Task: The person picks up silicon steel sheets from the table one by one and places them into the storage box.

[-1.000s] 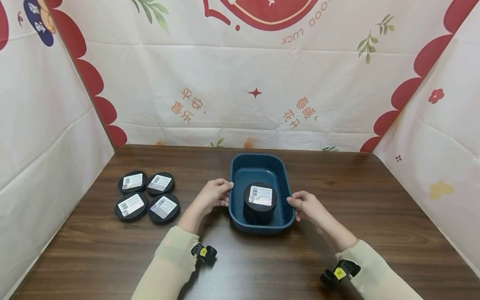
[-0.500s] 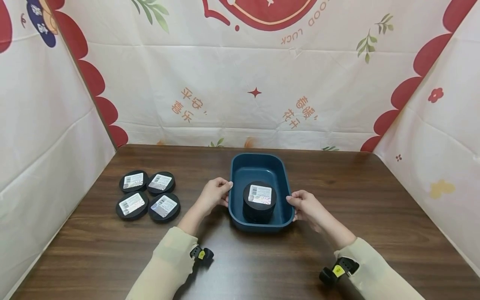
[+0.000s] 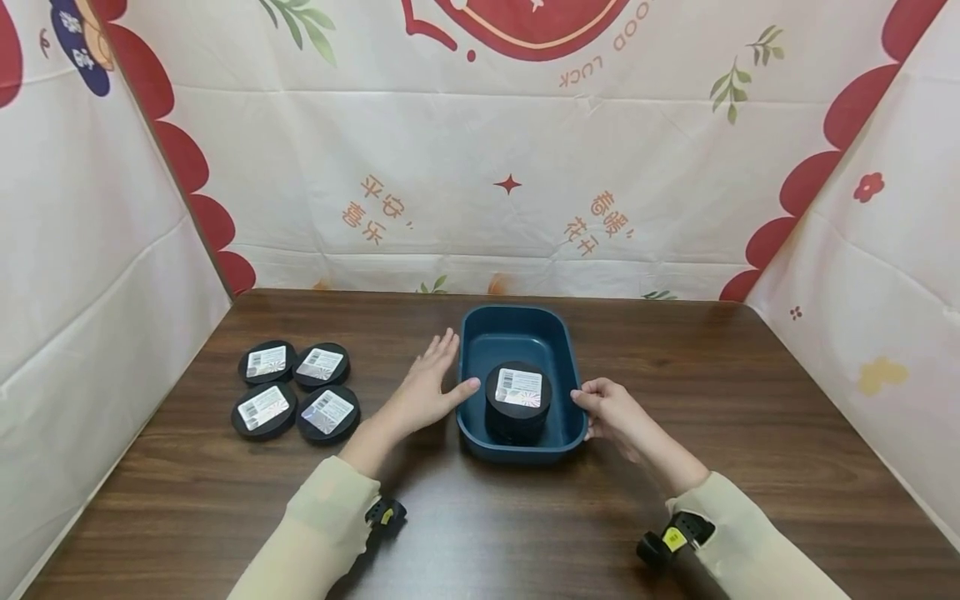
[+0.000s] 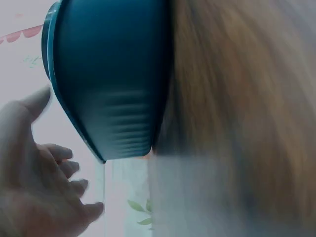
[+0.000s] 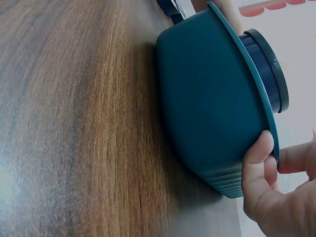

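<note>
A dark teal rectangular tub stands on the table. Inside it, toward the near end, is a tall black round piece with a white label on top; it looks like stacked black discs, and its top rises above the rim in the right wrist view. My right hand pinches the tub's right rim, with thumb and fingers on the edge in the right wrist view. My left hand is beside the left rim, fingers stretched and thumb spread over the edge; whether the thumb touches it, I cannot tell.
Several black round discs with white labels lie close together on the left of the brown wooden table. A white printed cloth hangs behind the table and along both sides.
My left hand has let go of the tub's left rim, and its fingers have opened out and spread. My right hand keeps its grip; the tub has hardly moved.
</note>
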`<state>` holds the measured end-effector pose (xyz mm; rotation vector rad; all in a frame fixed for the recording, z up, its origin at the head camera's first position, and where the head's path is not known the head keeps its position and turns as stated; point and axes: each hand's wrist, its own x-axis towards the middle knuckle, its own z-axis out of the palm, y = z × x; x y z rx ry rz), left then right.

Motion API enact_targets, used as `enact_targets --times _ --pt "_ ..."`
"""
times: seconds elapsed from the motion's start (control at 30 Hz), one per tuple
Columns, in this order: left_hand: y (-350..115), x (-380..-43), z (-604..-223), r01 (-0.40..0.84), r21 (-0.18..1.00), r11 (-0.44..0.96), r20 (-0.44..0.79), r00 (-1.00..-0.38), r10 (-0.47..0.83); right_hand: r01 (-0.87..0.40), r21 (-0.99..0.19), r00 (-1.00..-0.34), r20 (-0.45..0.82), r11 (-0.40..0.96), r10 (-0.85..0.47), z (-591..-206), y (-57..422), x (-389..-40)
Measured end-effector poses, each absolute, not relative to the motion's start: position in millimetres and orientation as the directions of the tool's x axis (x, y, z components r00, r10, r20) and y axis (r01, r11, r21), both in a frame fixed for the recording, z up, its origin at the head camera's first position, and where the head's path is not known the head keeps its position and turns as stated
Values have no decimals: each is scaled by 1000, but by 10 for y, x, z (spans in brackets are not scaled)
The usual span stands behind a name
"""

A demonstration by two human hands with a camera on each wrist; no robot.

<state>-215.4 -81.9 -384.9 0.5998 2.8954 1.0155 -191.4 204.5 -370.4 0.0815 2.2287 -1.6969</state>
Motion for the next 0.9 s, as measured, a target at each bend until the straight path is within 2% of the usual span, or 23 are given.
enact_targets --times 0.13,0.37,0.7,0.9 --pt "-885 -2110 -3792 422 491 762 144 -902 407 242 -926 -942 -295 288 -158 -3698 2035 -1909" --pt "-1002 -2046 -3770 447 353 822 148 -894 423 238 -929 -945 -289 282 -153 -3696 2033 -1902" --pt "-1103 -2007 -3819 434 300 850 157 -901 404 240 -929 -945 -290 283 -150 -3708 2045 -1905" --pt "-1176 -1933 -3838 439 230 868 154 -897 413 242 -930 -945 -291 276 -152 -3713 2049 -1906"
